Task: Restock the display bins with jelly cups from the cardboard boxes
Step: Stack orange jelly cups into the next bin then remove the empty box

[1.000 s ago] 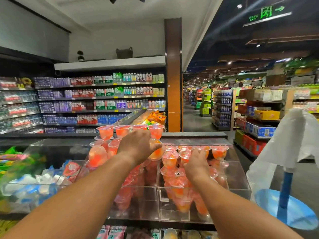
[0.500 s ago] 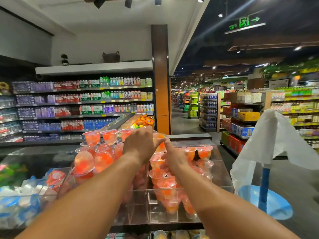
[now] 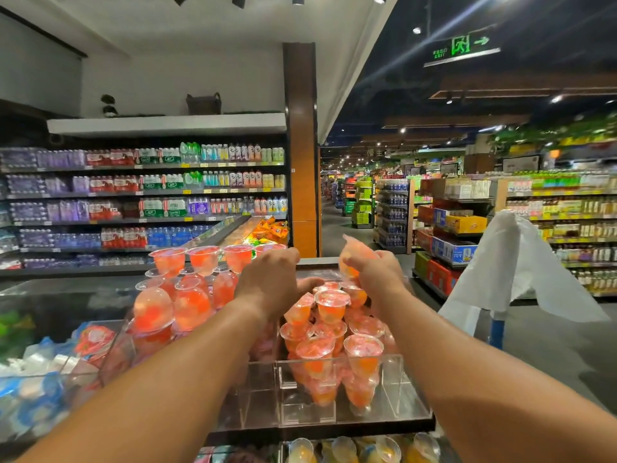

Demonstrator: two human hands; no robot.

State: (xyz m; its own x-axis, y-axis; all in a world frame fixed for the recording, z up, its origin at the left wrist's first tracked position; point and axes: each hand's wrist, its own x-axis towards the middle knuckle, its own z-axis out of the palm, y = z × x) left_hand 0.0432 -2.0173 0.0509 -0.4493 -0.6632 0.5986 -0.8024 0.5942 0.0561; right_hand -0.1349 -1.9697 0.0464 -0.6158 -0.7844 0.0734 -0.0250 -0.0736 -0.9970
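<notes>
Pinching one jelly cup (image 3: 355, 259) above the heaped clear bin (image 3: 414, 392), the right hand (image 3: 379, 275) is adding it; the left hand (image 3: 270, 282) is resting spread on the pile. Restocking is looking nearly finished.

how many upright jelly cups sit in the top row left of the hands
3 upright orange-red clear plastic jelly cups: left, middle, right. A fourth may be hidden behind the left hand.

Clear jelly cups (image 3: 332, 304) are glowing orange and pink-red in a see-through bin (image 3: 394, 389). Blue and white packets (image 3: 30, 392) are filling the left bin. A white plastic bag (image 3: 510, 262) is hanging on a blue pole (image 3: 496, 332). A green exit sign (image 3: 462, 46) is shining against the dark ceiling beside a brown pillar (image 3: 302, 145).
</notes>
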